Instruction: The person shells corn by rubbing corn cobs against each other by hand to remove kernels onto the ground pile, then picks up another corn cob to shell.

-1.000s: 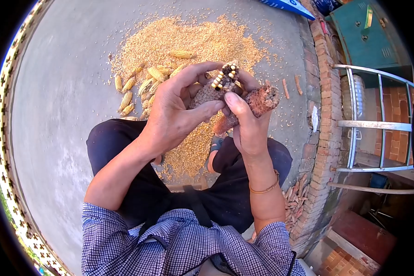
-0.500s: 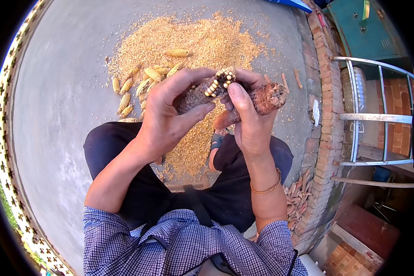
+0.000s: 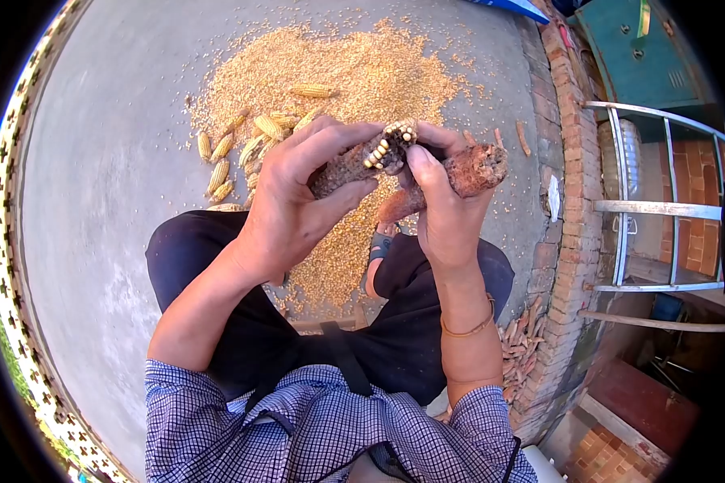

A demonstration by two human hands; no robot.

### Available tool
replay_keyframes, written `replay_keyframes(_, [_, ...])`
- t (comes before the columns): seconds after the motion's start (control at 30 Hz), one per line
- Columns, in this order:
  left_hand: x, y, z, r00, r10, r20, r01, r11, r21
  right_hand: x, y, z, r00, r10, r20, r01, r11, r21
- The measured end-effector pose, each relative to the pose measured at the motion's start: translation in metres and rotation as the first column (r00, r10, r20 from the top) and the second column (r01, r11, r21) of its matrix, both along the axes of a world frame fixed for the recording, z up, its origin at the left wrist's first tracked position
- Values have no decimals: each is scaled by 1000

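My left hand (image 3: 284, 177) is wrapped round a mostly stripped, greyish-brown corn cob (image 3: 340, 172). Pale kernels (image 3: 400, 131) still cling to the cob's end, which points toward my other hand. In my right hand (image 3: 447, 201) is a bare reddish corncob (image 3: 477, 170), its rough end sticking out to the right. Another reddish cob piece (image 3: 403, 204) shows below the right fingers; whether it belongs to the same cob I cannot tell. My right thumb presses beside the kernels, and some fingers are hidden behind the cobs.
Loose kernels (image 3: 338, 72) are spread over the concrete floor (image 3: 105, 185), with several unshelled ears (image 3: 220, 175) at their left side. Bare cobs (image 3: 524, 346) lie heaped by a low brick edge (image 3: 576, 241) on the right. Beyond it stand a metal railing (image 3: 660, 206) and a green cabinet (image 3: 640, 52).
Both hands have shifted very slightly, with the kernelled cob end turned a little between them. The grip on the cobs looks the same.
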State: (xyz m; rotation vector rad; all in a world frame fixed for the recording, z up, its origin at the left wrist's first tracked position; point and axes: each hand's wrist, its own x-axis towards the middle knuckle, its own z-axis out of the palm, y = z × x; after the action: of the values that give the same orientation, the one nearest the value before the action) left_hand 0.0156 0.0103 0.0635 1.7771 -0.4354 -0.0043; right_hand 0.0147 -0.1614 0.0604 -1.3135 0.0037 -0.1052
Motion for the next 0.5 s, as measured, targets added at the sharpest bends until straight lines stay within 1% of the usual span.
replay_keyframes(0.13, [-2, -2, -1, 997, 11, -75, -17, 997, -72, 1, -3, 2, 1000, 22, -22, -22, 1000, 1])
replay_keyframes(0.23, [-2, 0, 2, 1000, 27, -2, -27, 999, 31, 5, -3, -1, 999, 26, 34, -26, 1000, -15])
replay_keyframes(0.33, [-2, 1, 3, 997, 40, 70, -47, 993, 108, 7, -5, -2, 998, 48, 47, -47, 998, -33])
replay_keyframes(0.43, [-1, 0, 4, 993, 49, 111, -65, 987, 147, 10, -5, -5, 995, 51, 85, -45, 996, -72])
replay_keyframes(0.5, [0, 0, 1, 997, 46, 65, -53, 991, 122, 10, -6, -5, 994, 77, 80, -70, 994, -85])
